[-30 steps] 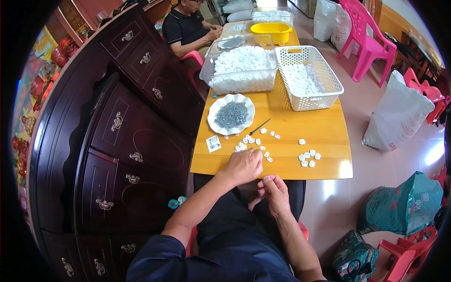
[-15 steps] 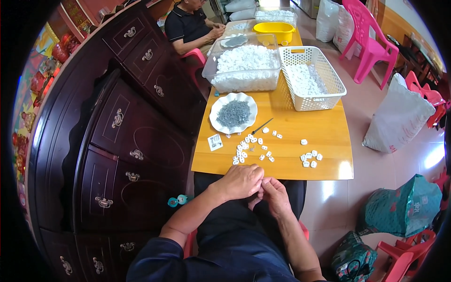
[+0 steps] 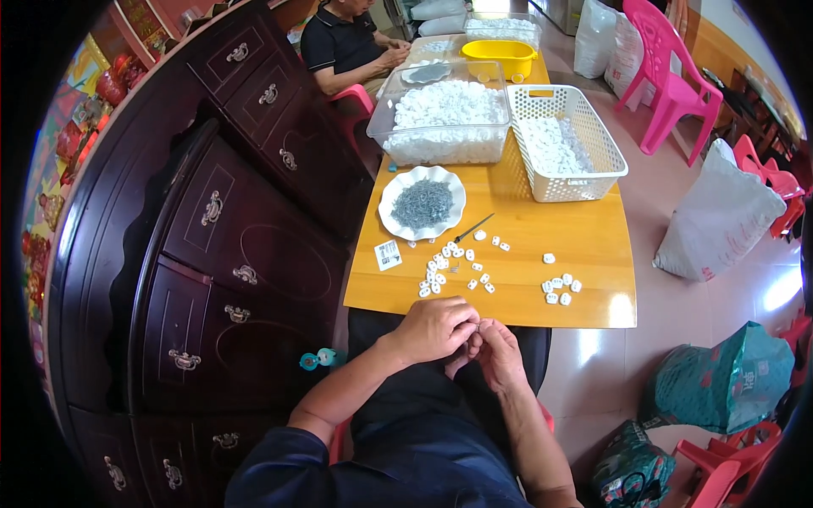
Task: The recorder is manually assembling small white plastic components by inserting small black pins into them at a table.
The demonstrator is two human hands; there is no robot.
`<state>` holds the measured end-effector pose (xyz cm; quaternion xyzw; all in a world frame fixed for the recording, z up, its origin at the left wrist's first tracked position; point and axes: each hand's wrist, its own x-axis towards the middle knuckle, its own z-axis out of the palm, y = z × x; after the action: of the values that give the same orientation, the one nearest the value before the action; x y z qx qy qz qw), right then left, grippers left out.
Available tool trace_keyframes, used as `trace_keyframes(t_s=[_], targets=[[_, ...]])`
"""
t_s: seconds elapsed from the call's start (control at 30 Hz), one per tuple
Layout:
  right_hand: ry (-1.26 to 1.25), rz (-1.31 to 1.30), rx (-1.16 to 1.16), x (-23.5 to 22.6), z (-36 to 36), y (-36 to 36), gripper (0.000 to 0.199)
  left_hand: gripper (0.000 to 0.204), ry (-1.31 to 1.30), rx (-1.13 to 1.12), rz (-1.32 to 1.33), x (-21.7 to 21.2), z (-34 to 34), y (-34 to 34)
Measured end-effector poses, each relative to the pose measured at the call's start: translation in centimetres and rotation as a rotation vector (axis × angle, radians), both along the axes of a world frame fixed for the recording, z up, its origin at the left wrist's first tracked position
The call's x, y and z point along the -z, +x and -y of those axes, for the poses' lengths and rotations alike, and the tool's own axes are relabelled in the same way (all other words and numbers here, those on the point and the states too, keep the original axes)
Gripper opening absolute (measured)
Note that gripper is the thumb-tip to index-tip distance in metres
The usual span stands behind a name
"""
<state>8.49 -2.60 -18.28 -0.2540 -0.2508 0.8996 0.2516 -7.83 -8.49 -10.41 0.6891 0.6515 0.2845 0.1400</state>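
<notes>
While both hands meet over the lap, just below the yellow table (image 3: 584,245) edge, left hand (image 3: 436,328) and right hand (image 3: 500,356) pinch narrowly around something tiny, probably a white clip, too small to confirm. Loose white clips (image 3: 453,269) lie near on the table, by the plate of grey nails (image 3: 422,203)

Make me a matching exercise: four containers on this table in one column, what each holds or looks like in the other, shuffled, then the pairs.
Things:
1. white scalloped plate
2. clear plastic tub
3. white lattice basket
4. yellow basin

Descriptions:
A. heaped full of white pieces
B. farthest along the table
C. small grey metal bits
D. thin layer of white pieces, right edge of the table

Pairs: 1-C, 2-A, 3-D, 4-B
</notes>
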Motion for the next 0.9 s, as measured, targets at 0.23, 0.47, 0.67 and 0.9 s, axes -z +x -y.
trace_keyframes(t_s=[0.23, 0.47, 0.67, 0.9], targets=[[0.081, 0.032, 0.01, 0.8, 0.1, -0.2, 0.02, 0.007, 0.033, -0.022, 0.017, 0.6, -0.1, 0.1], [0.091, 0.087, 0.062, 0.9, 0.5, -0.4, 0.015, 0.007, 0.06, -0.12, 0.162, 1.0, 0.2, 0.3], [0.029, 0.008, 0.093, 1.4, 0.7, -0.4, 0.014, 0.008, 0.061, -0.107, 0.211, 0.4, 0.5, 0.7], [0.049, 0.034, 0.151, 2.1, 0.3, -0.3, 0.017, 0.008, 0.068, -0.089, 0.217, 0.7, 0.2, 0.9]])
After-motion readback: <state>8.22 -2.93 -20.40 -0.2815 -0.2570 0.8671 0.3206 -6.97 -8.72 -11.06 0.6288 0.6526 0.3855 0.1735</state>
